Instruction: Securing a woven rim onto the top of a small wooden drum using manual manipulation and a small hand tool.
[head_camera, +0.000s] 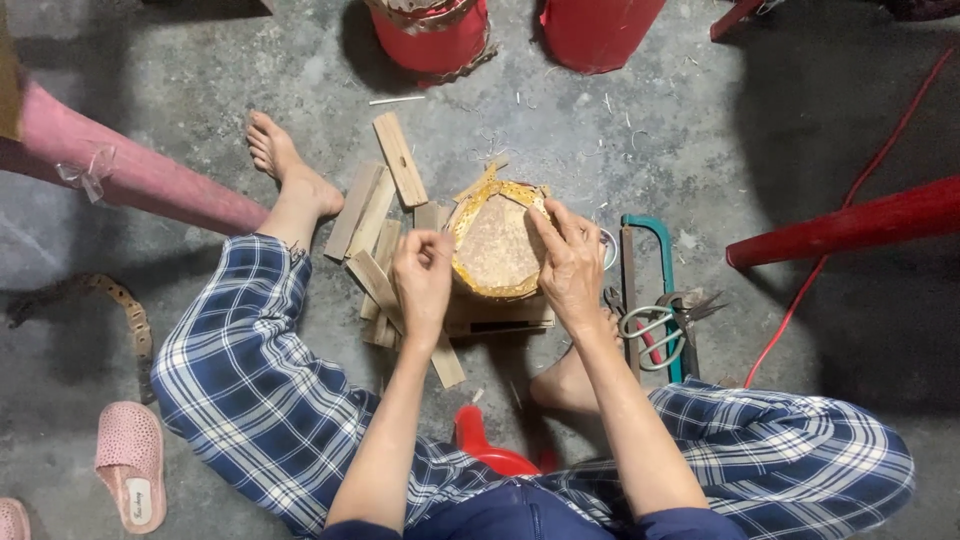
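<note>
— Grey concrete floor (760, 130) lies under everything, littered with pale shavings. What are your fingers doing on it?

— Your right hand (572, 268) lies over the right rim of the round woven piece (497, 245), fingers together and pressed flat along its yellow edge, the fingertips reaching the top of the rim. Your left hand (424, 278) sits just left of that piece with the fingers curled in and pinched together; you seem to hold something thin there, but it is too small to tell what.

— And what lies around your fingers?

— Under the woven piece, below your right fingertips, a low wooden block (500, 315) carries it. Just left of your left fingers lie loose wooden slats (375, 215), fanned and overlapping; one runs under your left wrist. Just right of your right hand lie scissors (655, 325) on a green-framed hacksaw (660, 260). Your bare feet rest on the floor on both sides, legs in blue plaid trousers (240, 380). Beyond your fingertips stand two red buckets (435, 40), well apart from you. A red cable (850, 200) runs off to your right, and a pink slipper (130, 460) lies far left.
</note>
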